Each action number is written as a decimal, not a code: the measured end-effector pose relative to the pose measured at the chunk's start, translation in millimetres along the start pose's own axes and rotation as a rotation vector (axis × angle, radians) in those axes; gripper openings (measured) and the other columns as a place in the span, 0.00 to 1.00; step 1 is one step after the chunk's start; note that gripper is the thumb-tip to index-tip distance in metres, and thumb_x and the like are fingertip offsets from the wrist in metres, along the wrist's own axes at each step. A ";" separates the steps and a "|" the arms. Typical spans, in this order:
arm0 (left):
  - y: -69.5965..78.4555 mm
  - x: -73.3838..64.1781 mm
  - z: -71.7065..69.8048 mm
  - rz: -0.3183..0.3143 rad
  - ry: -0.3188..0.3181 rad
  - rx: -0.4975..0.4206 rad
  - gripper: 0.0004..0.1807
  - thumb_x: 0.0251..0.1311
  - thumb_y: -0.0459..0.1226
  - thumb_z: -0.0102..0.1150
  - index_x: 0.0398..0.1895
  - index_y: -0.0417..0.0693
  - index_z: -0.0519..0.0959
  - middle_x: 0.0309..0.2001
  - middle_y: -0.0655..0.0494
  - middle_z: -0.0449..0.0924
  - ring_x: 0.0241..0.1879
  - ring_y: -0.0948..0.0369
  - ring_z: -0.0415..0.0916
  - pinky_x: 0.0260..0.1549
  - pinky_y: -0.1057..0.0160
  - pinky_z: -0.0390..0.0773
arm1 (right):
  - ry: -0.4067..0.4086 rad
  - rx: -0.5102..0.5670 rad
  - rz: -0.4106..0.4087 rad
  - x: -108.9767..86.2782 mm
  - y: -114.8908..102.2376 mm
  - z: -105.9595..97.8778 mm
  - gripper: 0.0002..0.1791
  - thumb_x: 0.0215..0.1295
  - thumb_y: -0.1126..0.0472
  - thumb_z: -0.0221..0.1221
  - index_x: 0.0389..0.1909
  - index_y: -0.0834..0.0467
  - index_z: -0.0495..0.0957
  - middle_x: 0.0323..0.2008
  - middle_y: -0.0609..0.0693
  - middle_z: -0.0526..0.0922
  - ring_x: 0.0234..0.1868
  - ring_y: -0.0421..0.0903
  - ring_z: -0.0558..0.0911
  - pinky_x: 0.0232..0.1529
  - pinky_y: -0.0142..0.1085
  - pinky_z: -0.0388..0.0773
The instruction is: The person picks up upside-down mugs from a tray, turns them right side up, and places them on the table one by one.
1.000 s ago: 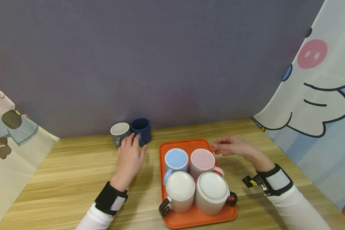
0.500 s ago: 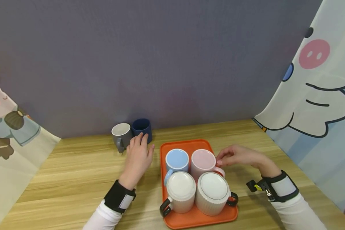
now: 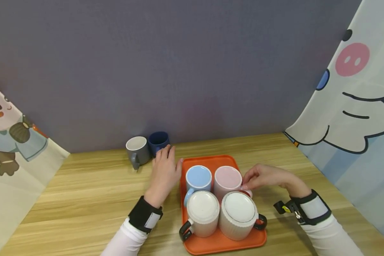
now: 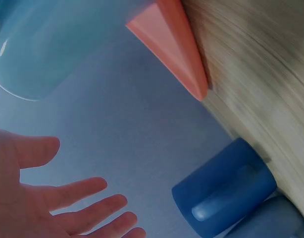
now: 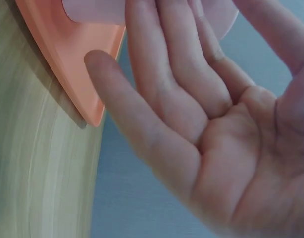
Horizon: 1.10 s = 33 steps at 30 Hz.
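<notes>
In the head view, a pink mug (image 3: 228, 177) stands upside down on an orange tray (image 3: 222, 246). My right hand (image 3: 264, 177) reaches in from the right, its thumb tip at the pink mug's handle. In the right wrist view its fingers (image 5: 162, 74) are fairly straight; some tips lie out of frame. Left of the pink mug, a light blue mug (image 3: 198, 177) is also upside down. My left hand (image 3: 164, 169), fingers spread and holding nothing, hovers left of the tray. Beyond its fingertips stand a navy mug (image 3: 158, 139) and a grey mug (image 3: 139, 153).
Two upside-down white ribbed mugs, one left (image 3: 203, 213) and one right (image 3: 238, 217), with black handles, fill the tray's near part. A grey wall (image 3: 179, 71) closes off the back of the wooden table (image 3: 92, 192). Printed curtains hang at both sides.
My left hand has moved right, away from the grey mug and toward the tray. My right hand has come down to the pink mug's handle. The mugs stay in place.
</notes>
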<state>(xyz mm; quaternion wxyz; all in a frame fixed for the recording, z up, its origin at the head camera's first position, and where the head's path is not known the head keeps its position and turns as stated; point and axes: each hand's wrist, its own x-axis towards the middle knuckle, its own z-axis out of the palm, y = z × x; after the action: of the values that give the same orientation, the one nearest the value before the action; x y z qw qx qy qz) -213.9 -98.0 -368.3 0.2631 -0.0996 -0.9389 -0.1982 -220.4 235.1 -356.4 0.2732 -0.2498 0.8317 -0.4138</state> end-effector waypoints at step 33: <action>6.6 -3.2 1.2 -0.005 -0.081 0.000 0.25 0.63 0.43 0.56 0.58 0.37 0.71 0.60 0.38 0.70 0.58 0.41 0.65 0.53 0.42 0.66 | -0.235 0.159 -0.109 4.4 2.8 7.3 0.16 0.69 0.63 0.53 0.36 0.78 0.74 0.26 0.41 0.78 0.28 0.34 0.76 0.33 0.29 0.76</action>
<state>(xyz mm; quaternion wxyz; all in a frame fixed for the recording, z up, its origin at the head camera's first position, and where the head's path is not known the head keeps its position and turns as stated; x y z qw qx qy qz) -209.8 -91.8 -368.9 0.2241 -0.1051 -0.9491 -0.1948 -219.3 229.8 -363.5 0.3650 -0.3188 0.7438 -0.4603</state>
